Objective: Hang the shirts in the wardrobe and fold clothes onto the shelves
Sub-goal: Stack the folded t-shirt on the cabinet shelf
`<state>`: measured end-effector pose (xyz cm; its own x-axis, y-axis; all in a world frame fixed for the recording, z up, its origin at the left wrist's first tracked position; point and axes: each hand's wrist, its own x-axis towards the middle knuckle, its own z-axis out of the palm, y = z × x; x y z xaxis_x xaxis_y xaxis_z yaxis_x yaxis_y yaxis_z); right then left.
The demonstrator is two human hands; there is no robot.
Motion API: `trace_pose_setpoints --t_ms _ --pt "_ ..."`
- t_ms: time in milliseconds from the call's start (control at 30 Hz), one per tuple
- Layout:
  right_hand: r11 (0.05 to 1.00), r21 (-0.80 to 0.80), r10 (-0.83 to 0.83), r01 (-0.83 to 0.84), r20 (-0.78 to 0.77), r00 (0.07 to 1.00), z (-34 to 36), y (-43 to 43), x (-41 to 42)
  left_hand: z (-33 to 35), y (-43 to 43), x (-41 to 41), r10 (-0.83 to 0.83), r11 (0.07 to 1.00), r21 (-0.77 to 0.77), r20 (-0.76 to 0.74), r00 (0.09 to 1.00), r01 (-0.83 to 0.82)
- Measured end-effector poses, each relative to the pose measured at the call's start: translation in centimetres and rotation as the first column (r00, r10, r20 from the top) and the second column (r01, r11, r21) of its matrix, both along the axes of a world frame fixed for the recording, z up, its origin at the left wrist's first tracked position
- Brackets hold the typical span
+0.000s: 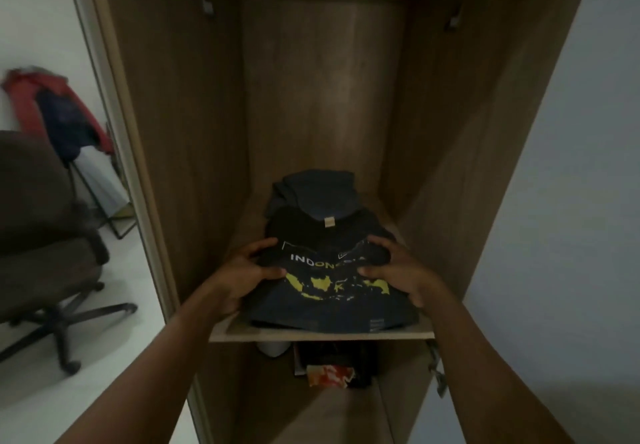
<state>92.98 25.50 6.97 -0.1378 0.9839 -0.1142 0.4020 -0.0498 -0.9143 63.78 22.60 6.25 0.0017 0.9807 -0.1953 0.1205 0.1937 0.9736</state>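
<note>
The folded shirt [329,291] lies at the front of the wardrobe shelf [322,335], its two sides clasped by the curled left hand [242,277] and right hand [401,277]; released carelessly, its overhanging hem could probably slide off.

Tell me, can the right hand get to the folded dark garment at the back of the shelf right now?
Probably not right away. The right hand is gripping the folded Indonesia shirt together with the left hand, and that shirt lies in front of the back garment. Above the pile the way looks free once it lets go.
</note>
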Motion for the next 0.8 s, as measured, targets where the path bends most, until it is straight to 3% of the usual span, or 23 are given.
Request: trace_pose_setpoints --t_ms 100,200,333,433,500,600,667,733,800 --pt "0.998 0.021 0.049 -0.051 0.089 0.995 1.5 -0.1 0.0 0.2 -0.1 -0.2 -0.012 1.0 -0.031 -0.167 0.986 0.007" --pt "0.988 -0.13 0.115 -0.083 0.264 0.958 0.4 -0.6 0.8 -0.9 -0.6 -0.5 -0.061 0.993 -0.117 -0.312 0.948 0.025" --pt "0.994 -0.091 -0.034 0.053 0.199 0.979 0.6 1.6 1.1 -0.1 0.9 -0.2 -0.007 0.994 -0.106 -0.406 0.914 -0.039" --pt "0.969 -0.056 -0.229 0.242 0.173 0.958 0.7 5.1 0.4 0.6 3.9 0.3 0.1 0.991 -0.053 -0.341 0.935 -0.125" --pt "0.962 -0.045 -0.254 0.269 0.208 0.945 0.0 7.2 -0.4 0.6 6.2 0.7 0.16 0.986 0.018 -0.326 0.932 -0.163" --pt "0.963 0.108 -0.269 0.248 0.265 0.926 -1.1 9.3 -1.2 0.4 9.0 1.1 0.156 0.988 0.046 -0.324 0.933 -0.15" --pt "0.951 0.166 -0.287 0.263 0.147 0.946 -0.6 10.2 -1.6 0.2 10.4 0.9 0.172 0.985 0.063 -0.278 0.945 -0.161" --pt "0.955 0.104 -0.263 0.279 -0.143 0.954 0.8 10.4 -1.8 -0.2 11.3 0.4 0.227 0.972 0.109 -0.171 0.959 -0.21" --pt "0.96 0.052 -0.258 0.274 -0.209 0.943 1.2 10.4 -1.8 -0.7 11.6 0.0 0.256 0.965 0.098 -0.13 0.958 -0.245"
